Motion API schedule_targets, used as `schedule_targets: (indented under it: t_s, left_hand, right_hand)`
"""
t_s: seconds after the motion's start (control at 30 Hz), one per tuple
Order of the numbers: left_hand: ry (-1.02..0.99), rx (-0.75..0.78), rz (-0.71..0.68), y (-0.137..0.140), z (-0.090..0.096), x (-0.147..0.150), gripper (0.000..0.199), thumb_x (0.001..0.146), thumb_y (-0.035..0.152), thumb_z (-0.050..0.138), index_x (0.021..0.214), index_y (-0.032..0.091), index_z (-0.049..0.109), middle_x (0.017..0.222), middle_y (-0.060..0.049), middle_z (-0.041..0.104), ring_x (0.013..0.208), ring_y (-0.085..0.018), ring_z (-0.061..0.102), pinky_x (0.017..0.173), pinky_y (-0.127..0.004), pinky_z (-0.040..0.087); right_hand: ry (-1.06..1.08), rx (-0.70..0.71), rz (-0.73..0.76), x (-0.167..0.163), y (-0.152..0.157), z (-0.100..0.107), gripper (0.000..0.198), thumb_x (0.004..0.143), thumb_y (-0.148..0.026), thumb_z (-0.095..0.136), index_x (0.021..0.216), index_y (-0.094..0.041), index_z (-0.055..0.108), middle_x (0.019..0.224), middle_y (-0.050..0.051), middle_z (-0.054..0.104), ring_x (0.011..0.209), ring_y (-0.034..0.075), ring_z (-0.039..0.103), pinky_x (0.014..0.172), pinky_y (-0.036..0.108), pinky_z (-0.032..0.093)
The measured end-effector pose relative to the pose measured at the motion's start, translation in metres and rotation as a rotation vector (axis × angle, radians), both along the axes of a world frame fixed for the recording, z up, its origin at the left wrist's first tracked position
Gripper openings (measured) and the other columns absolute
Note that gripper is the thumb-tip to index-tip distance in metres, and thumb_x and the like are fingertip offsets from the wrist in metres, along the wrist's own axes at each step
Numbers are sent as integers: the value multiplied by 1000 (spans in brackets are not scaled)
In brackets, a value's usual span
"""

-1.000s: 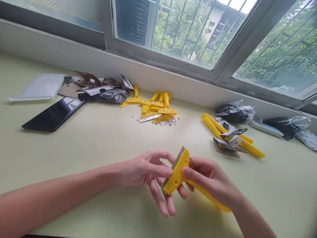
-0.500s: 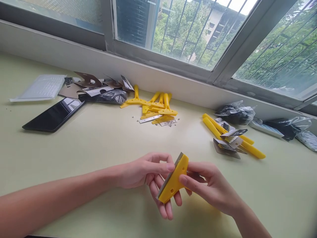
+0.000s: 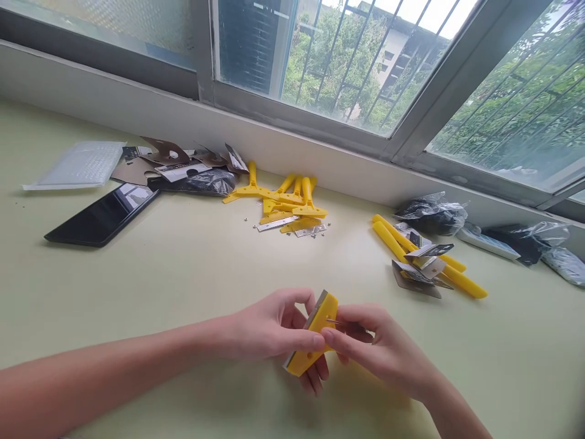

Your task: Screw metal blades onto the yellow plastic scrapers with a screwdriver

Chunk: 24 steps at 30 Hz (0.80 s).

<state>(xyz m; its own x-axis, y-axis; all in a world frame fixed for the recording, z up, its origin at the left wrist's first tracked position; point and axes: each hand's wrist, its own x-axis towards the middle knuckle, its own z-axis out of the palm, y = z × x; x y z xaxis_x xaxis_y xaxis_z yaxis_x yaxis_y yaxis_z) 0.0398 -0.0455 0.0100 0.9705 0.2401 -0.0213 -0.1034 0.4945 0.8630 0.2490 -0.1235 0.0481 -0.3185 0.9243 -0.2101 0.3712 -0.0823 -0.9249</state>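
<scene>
A yellow plastic scraper [image 3: 319, 341] with a thin metal blade along its left edge is tilted above the table, and its body has holes. My left hand [image 3: 274, 326] grips it, thumb across the face and fingers behind. Between the thumb and fingers of my right hand [image 3: 375, 341] is a thin metal rod [image 3: 333, 321], like a screwdriver or key shaft, its tip at the upper hole. The right thumb tip lies against the scraper's right side. The rest of the rod is hidden in the hand.
Yellow scrapers [image 3: 299, 198], blades and small nuts or screws lie at the back middle. Scrapers with card packaging [image 3: 425, 259] lie to the right. A black phone [image 3: 100, 216], cardboard and plastic wrap [image 3: 214, 182] sit at left, below the window [image 3: 338, 73].
My left thumb has moved down and closed onto the scraper's face. My right thumb has shifted toward its edge, and the thin metal rod now shows at the upper hole.
</scene>
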Motion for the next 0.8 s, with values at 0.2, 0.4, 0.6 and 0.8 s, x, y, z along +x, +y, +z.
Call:
schedule_targets:
  t_s: [0.2,0.4,0.6,0.8]
  left_hand:
    - [55,-9,3,0,-1,1,32,93,40,72,106,21,49,90,-4,72,57,-16,73,56,-26,57]
    - [79,2,15,0,-1,2,36,92,42,72,107,21,47,84,-3,71,57,-20,75,56,-27,58]
    - [84,-13,17,1,-5,3,42,89,46,74,109,21,46,83,-4,71,58,-21,75,57,-31,61]
    - [86,21,63,-4,-3,2,35,93,44,71,104,21,47,79,-2,70,54,-17,72,51,-23,56]
  right_hand:
    - [51,-86,4,2,1,-4,36,95,-50,67,85,-16,71,76,3,67,75,18,62,66,28,44]
    - [122,-120,3,2,3,-6,40,97,-53,62,90,-15,72,84,6,71,79,21,65,70,30,45]
    - [96,-103,-28,-1,1,-7,41,95,-52,66,83,-14,69,77,5,70,76,21,65,68,30,44]
    - [104,-82,-29,-2,0,-6,43,94,-58,63,86,-16,71,80,4,70,73,19,64,67,30,45]
